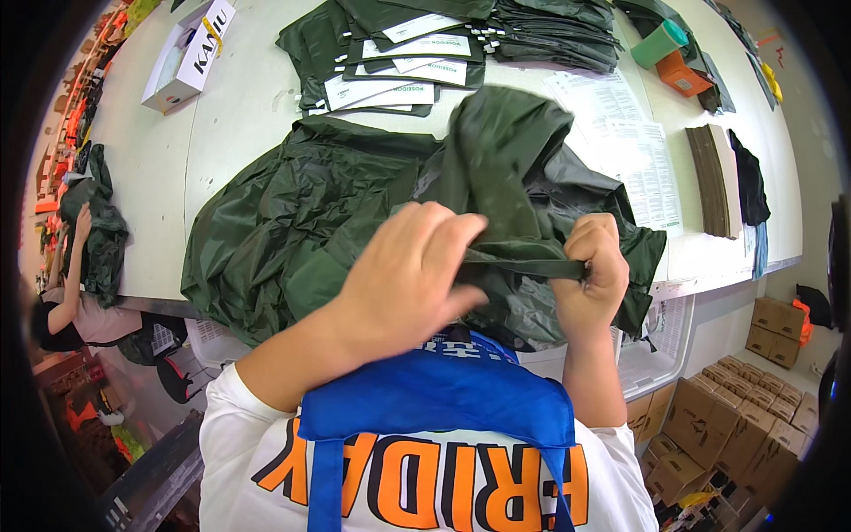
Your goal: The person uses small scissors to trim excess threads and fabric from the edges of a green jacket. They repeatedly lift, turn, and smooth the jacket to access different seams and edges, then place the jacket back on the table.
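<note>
Two hands gripping dark green garment, left hand, right hand

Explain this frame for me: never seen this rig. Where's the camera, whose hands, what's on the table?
There is no machine here. The one picture comes from a fisheye camera worn on a person's head, looking down, so straight edges bend near the rim. The two bare hands rising from the lower edge are that person's own. The left hand and right hand each have a shut grip on a dark green garment of thin shiny cloth, stretching a strip of it between them; the rest lies on the white table. Further back lie stacks of folded dark green garments with white cards, printed paper sheets and a white box. A co-worker stands at far left.
</note>
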A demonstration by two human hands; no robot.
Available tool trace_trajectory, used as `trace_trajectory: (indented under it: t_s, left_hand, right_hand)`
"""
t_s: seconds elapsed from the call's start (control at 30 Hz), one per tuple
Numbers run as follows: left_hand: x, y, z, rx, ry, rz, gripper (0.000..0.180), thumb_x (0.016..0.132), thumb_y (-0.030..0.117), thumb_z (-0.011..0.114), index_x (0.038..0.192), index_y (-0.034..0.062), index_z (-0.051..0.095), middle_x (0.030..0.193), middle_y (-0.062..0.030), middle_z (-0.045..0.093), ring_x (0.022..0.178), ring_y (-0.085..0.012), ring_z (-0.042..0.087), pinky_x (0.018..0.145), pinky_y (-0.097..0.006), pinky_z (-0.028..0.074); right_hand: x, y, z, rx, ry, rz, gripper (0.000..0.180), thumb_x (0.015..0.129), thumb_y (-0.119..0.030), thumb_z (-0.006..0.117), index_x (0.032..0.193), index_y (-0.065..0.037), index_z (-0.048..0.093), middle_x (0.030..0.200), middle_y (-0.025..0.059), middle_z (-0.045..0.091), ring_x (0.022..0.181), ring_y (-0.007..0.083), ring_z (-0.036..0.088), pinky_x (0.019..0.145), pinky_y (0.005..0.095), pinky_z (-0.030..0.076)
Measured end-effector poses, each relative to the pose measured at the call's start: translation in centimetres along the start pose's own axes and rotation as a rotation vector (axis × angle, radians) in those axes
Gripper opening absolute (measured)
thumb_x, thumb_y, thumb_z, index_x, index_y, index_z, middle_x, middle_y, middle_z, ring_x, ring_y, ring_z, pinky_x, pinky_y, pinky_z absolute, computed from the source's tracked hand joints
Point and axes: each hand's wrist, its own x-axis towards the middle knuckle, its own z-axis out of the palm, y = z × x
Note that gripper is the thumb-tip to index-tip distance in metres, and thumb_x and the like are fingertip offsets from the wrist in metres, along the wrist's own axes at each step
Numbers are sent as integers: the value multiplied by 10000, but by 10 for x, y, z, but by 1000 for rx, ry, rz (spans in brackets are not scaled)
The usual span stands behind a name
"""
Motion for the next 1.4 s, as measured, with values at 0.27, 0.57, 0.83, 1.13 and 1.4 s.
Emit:
trace_trajectory:
  t_s: [0.27,0.57,0.83,1.13,1.4]
  left_hand:
    - [13,-26,-7,-74,353,-66,303,685,10,698,927,51,520,724,-61,513,623,-226,541,561,-293,448]
    - [30,-39,10,-229,227,-47,488,650,-13,749,1076,55,519,949,-93,544,851,-212,560,758,-291,456]
    - [90,-72,-41,164,124,-204,294,770,-23,588,1033,103,550,898,-65,588,806,-191,601,608,-313,457]
    - [147,-113,-84,-1138,223,-153,603,866,248,603,1341,91,268,1304,-139,323,1169,-249,332,907,-400,319]
    - [-32,-55,63,67,-835,47,580,807,184,632,1360,186,459,1527,-138,182,1382,-441,172,1087,-527,265]
  right_hand:
    - [0,-16,2,10,-257,254,277,537,88,666,657,-40,451,612,55,434,524,180,447,474,280,362]
    - [14,-11,21,408,70,567,277,713,85,636,680,-77,413,631,-67,377,601,37,318,533,217,265]
    - [29,-23,16,-39,134,175,319,659,0,787,686,-49,473,588,0,379,493,74,318,448,221,272]
    - [-54,70,-32,82,217,771,176,976,-169,494,915,-10,542,757,24,576,626,79,545,625,207,429]
    - [-291,104,-67,32,647,1223,181,939,-246,566,958,-84,486,661,-52,365,482,34,326,424,208,262]
